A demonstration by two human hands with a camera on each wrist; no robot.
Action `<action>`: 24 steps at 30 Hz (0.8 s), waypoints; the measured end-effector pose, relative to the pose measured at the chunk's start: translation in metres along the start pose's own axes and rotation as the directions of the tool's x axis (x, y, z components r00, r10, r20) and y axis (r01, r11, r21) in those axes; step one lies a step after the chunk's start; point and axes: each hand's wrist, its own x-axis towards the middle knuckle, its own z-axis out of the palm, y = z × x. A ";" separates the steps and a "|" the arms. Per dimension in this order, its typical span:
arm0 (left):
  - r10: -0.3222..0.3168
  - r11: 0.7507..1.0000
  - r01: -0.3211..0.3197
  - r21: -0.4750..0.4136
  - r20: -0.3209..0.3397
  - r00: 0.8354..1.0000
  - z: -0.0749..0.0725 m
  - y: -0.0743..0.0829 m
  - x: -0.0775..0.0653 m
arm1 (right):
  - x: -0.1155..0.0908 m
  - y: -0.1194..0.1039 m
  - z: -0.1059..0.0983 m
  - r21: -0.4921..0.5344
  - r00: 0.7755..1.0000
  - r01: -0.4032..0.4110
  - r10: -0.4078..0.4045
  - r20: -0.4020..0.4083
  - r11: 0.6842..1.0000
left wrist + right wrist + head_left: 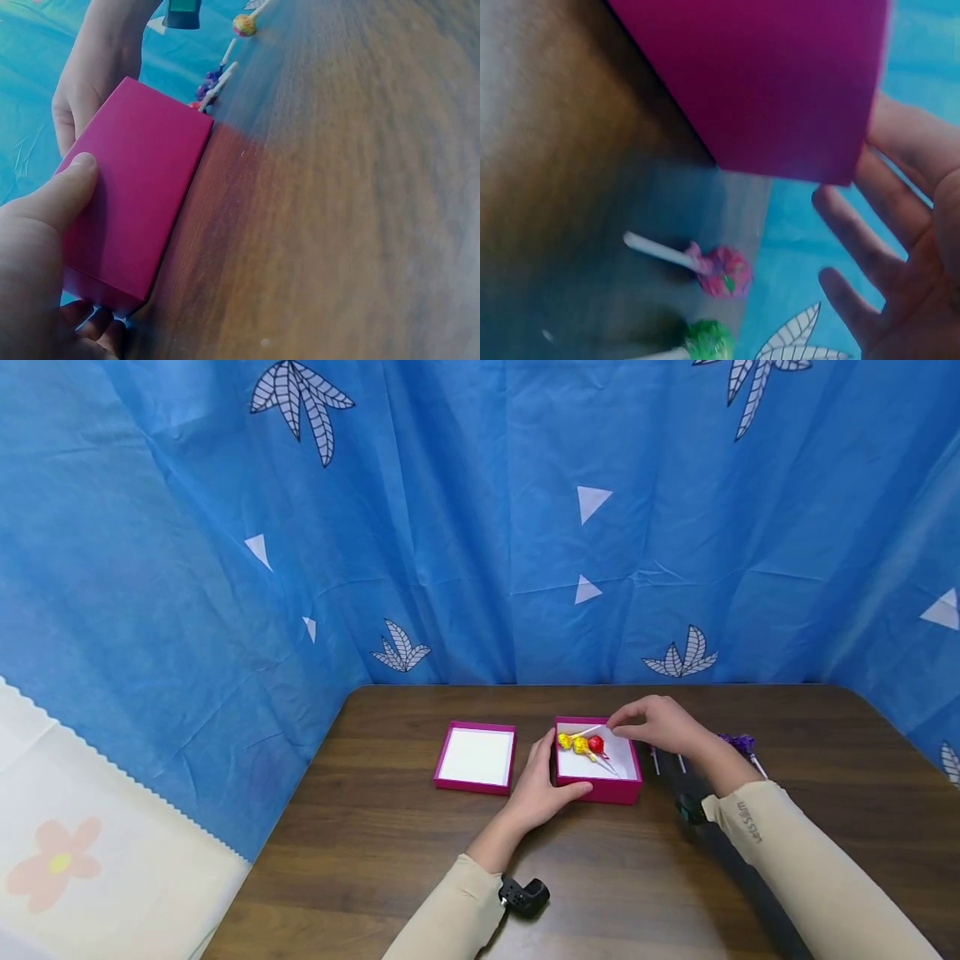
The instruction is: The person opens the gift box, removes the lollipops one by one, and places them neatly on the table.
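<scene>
With twelve o'clock pointing away from me across the bench [592, 877], I have my left grip [536, 785] at the magenta box [600, 791]'s eight, thumb on its front wall, fingers curled round the left end. Inside, two yellow lollipops [581, 746] and a red lollipop [596, 744] lie toward ten and eleven. A white-lined lid [475, 757] lies at nine, loose lollipops [741, 743] at three. My right grip [652, 722], at two, has its fingertips beside a white stick [587, 731]; whether they pinch it, I cannot tell. Beyond, at twelve, hangs a blue curtain [465, 543].
</scene>
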 end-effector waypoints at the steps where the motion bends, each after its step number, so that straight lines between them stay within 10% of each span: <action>1: -0.001 1.000 0.001 -0.002 0.003 1.000 0.000 0.000 0.000 | -0.001 -0.001 0.002 -0.022 1.000 -0.001 0.001 -0.005 1.000; 13: -0.004 1.000 0.004 0.001 0.005 1.000 -0.001 0.001 0.001 | -0.009 -0.023 0.034 -0.218 0.979 -0.074 0.030 -0.199 0.973; 24: 0.015 1.000 -0.015 0.004 0.006 1.000 -0.002 0.001 0.001 | 0.001 -0.032 0.036 -0.235 0.992 -0.096 0.074 -0.102 0.967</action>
